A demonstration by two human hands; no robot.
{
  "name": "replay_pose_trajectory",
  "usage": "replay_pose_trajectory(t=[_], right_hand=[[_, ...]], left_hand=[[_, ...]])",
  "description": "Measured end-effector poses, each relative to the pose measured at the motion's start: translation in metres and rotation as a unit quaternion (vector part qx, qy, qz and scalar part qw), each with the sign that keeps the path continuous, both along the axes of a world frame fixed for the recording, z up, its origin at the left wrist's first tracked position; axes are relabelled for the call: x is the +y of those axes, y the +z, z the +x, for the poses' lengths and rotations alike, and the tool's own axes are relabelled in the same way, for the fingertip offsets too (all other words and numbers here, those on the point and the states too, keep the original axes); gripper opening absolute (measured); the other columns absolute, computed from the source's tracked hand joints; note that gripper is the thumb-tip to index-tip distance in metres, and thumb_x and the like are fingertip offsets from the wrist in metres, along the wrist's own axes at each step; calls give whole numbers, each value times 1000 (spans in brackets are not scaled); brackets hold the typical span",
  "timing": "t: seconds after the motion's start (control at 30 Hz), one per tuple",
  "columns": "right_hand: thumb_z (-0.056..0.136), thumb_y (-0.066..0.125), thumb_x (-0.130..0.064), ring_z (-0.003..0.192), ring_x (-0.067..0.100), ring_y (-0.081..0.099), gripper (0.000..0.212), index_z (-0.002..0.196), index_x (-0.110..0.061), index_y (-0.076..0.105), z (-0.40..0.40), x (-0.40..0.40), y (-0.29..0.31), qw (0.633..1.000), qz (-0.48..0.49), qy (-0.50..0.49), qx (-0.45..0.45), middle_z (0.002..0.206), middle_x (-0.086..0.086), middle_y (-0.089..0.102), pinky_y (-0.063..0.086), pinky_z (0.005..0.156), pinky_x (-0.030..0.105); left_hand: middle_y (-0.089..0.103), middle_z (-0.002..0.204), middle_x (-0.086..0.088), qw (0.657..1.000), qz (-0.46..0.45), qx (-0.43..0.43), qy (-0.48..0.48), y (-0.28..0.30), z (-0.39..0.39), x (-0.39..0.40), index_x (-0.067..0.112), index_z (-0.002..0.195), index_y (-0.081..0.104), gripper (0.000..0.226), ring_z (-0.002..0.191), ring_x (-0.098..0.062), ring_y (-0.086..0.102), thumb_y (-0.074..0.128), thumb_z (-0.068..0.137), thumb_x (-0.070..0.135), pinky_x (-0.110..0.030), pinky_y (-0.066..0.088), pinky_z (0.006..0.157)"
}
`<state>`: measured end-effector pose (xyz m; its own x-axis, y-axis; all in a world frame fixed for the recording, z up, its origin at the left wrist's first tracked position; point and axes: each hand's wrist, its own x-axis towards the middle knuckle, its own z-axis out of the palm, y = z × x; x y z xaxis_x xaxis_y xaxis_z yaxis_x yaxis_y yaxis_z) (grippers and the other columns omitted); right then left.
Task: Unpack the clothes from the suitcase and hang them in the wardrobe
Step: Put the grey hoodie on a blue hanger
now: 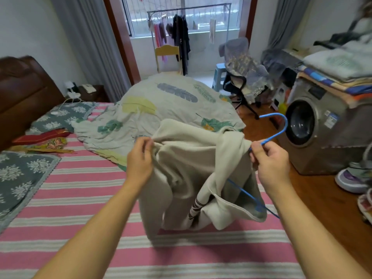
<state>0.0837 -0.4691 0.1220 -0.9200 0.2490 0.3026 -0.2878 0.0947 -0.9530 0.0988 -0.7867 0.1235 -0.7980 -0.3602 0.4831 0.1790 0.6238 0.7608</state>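
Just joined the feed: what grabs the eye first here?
Front and centre, the left hand and right hand hold up a beige garment over the pink striped bed, a blue hanger poking from its right side. Behind lies a leaf-print duvet; a washing machine stands right.

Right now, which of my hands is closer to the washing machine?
Right. Your right hand, gripping the blue hanger, is just beside the washing machine. Your left hand pinches the cream garment on the far side, over the bed.
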Motion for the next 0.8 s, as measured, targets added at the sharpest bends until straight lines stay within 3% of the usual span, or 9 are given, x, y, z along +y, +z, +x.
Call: replay_pose_trajectory(t=[0.07, 0.13, 0.27, 0.37, 0.47, 0.53, 0.6, 0.67, 0.8], right_hand=[[95, 62, -24, 56, 19, 49, 28, 68, -15, 61, -1, 14, -8, 991, 129, -17, 11, 57, -4, 59, 41, 60, 39], [90, 62, -31, 58, 23, 52, 30, 69, -9, 64, 2, 12, -17, 981, 194, 9, 7, 61, 5, 62, 42, 60, 41], [101, 53, -8, 47, 6, 40, 31, 70, -9, 52, 11, -14, -19, 993, -117, 16, -28, 49, -8, 50, 33, 47, 21], [101, 52, -5, 46, 7, 40, 32, 69, -10, 53, 17, -28, -17, 994, -91, 38, -44, 48, -6, 50, 33, 48, 25], [100, 55, -4, 47, 9, 42, 31, 69, -9, 57, 16, -36, -4, 996, -59, 55, -25, 50, -3, 53, 33, 52, 32], [99, 59, -8, 49, 7, 44, 30, 69, -10, 59, 15, -39, 5, 997, -33, 67, -6, 51, -5, 55, 35, 54, 30], [93, 63, -22, 51, 7, 47, 30, 65, -13, 60, 12, -42, 14, 996, 31, 82, 18, 53, -5, 56, 38, 55, 33], [87, 61, -32, 53, 10, 47, 30, 65, -11, 62, 6, -46, 23, 991, 75, 104, 29, 54, -4, 55, 38, 56, 36], [83, 59, -39, 56, 8, 46, 27, 67, -17, 59, -13, -60, 38, 970, 164, 178, 21, 55, -11, 53, 38, 58, 33]], left_hand=[[59, 87, -2, 998, -56, 32, -22, 49, -2, -14, 11, 96, 61, 19, 79, -8, 50, 47, 107, 19, -28, 34, 69], [61, 90, 0, 987, -143, -14, -66, 96, -15, -23, 11, 97, 65, 21, 84, -9, 51, 48, 106, 20, -29, 36, 73], [64, 87, -1, 932, -284, -185, -133, 128, -45, -44, 11, 91, 66, 23, 85, -21, 56, 51, 105, 24, -30, 38, 68], [62, 91, 2, 892, -351, -245, -142, 127, -53, -61, 12, 99, 68, 26, 92, -25, 59, 49, 105, 29, -30, 41, 69], [65, 108, -8, 909, -361, -154, -142, 128, -35, -49, 10, 113, 70, 38, 103, -26, 57, 41, 107, 36, -38, 43, 86], [66, 110, -9, 886, -392, -111, -223, 116, -6, -18, 12, 113, 67, 45, 104, -27, 59, 34, 108, 43, -39, 44, 89], [67, 95, -4, 823, -515, -82, -224, 94, 22, 8, 19, 102, 60, 50, 86, -29, 64, 25, 103, 54, -39, 48, 66], [65, 75, -4, 799, -570, -73, -179, 78, 39, 22, 19, 87, 51, 45, 63, -33, 64, 24, 101, 52, -34, 36, 46], [70, 97, -8, 840, -513, -114, -135, 60, 41, 38, 19, 108, 52, 46, 86, -39, 66, 19, 104, 52, -39, 34, 59]])
